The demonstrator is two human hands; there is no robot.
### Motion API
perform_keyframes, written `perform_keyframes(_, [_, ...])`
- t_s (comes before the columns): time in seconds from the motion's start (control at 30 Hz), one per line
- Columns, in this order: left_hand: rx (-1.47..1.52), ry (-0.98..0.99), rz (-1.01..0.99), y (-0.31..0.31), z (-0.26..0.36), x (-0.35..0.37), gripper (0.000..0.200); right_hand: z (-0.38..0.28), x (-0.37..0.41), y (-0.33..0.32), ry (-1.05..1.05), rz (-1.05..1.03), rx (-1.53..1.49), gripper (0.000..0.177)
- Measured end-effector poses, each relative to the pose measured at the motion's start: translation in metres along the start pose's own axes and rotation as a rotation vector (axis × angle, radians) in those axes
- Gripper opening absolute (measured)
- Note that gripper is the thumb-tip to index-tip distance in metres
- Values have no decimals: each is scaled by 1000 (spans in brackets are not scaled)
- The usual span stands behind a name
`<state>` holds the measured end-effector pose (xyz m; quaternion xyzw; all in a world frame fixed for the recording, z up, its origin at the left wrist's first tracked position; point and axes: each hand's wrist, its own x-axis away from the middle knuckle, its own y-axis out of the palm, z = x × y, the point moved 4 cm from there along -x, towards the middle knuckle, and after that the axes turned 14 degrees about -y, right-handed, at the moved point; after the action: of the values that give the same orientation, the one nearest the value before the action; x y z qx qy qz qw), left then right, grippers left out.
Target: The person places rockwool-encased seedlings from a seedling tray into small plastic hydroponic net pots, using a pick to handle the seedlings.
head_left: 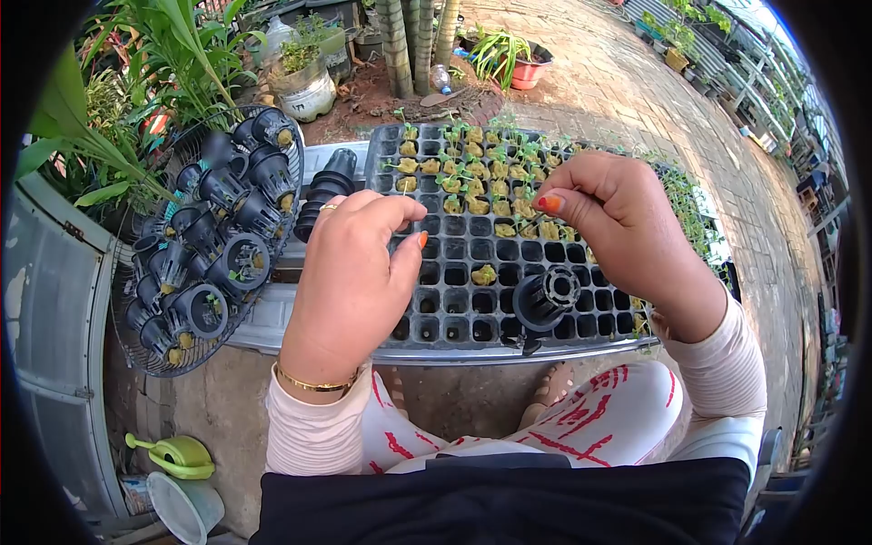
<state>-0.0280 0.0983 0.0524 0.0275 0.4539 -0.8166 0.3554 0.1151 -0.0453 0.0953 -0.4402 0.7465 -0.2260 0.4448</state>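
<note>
Over the left part of the black seedling tray (454, 275) is my left hand (359, 263), its thumb and forefinger apart and nothing visible between them. My right hand (618, 222) is above the right part, thumb and forefinger pinched on something thin and dark that I cannot make out. Yellowish plugs with green seedlings (475, 168) fill many back cells. One plug (484, 274) sits alone nearer the front. Between my hands, a black net pot (546, 297) lies tipped on the tray's front cells, its slotted base facing up and right.
A wire basket (295, 173) of black net pots stands at left. Stacked black pots (325, 186) lie beside the tray. Behind are a white bucket (309, 94) and a red planter (530, 71). A green watering can (182, 457) is on the ground at lower left.
</note>
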Motion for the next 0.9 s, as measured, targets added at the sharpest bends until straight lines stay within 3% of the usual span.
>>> perform_keyframes(0.13, [85,21,-57,11,-1,0,19,13,4,6,-16,-43,45,12])
perform_keyframes(0.33, [-40,31,-128,35,20,9,22,24,6,19,-72,-43,59,10])
perform_keyframes(0.53, [-195,92,-17,49,24,14,24,34,7,25,-72,-90,73,9])
perform_keyframes(0.9, [-240,39,-106,54,22,9,29,43,5,30,-56,-153,-32,8])
